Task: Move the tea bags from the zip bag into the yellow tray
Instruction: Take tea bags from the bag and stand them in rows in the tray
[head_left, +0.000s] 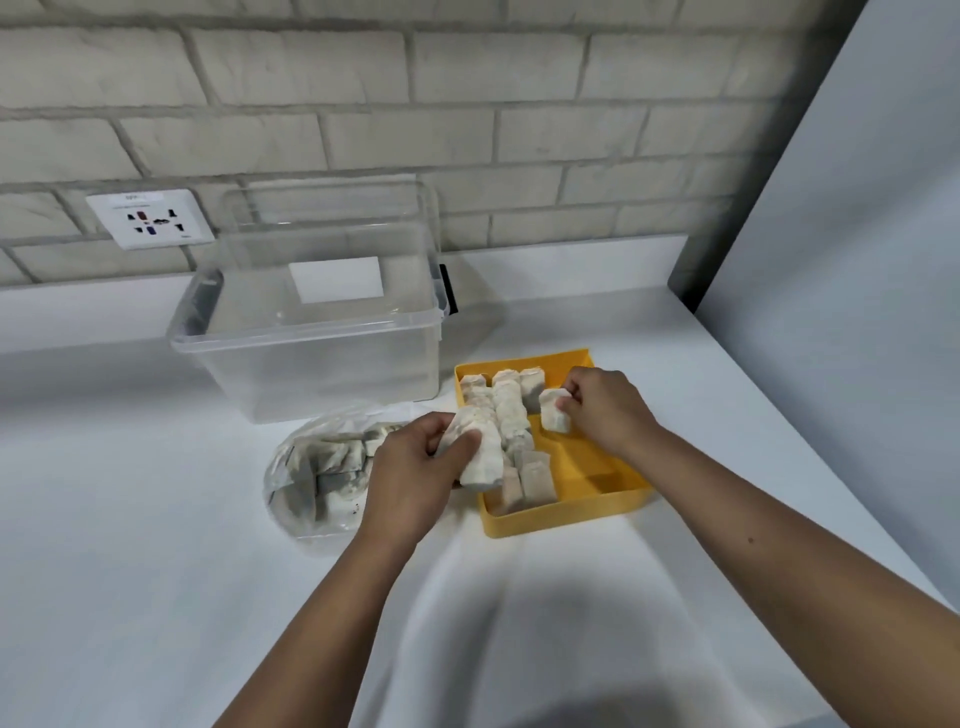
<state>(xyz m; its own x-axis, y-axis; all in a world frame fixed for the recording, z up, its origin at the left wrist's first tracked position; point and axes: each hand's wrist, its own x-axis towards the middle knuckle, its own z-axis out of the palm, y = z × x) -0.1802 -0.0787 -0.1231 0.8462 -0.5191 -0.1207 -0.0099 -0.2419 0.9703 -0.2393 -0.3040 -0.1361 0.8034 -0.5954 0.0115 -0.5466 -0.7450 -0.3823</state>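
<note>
A clear plastic bin (311, 358) stands on the white counter (130, 519) below a wall socket (150, 218).

zip bag (311, 483) partly hidden behind left hand (410, 473), socket (150, 218) print unreadable

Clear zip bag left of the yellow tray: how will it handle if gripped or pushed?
Clear plastic zip bag: probably floppy; its film is crumpled and slumps round the white tea bags inside. Likely light, holding only small sachets. A push would probably deform or slide it on the smooth white counter, not tip it.
</note>
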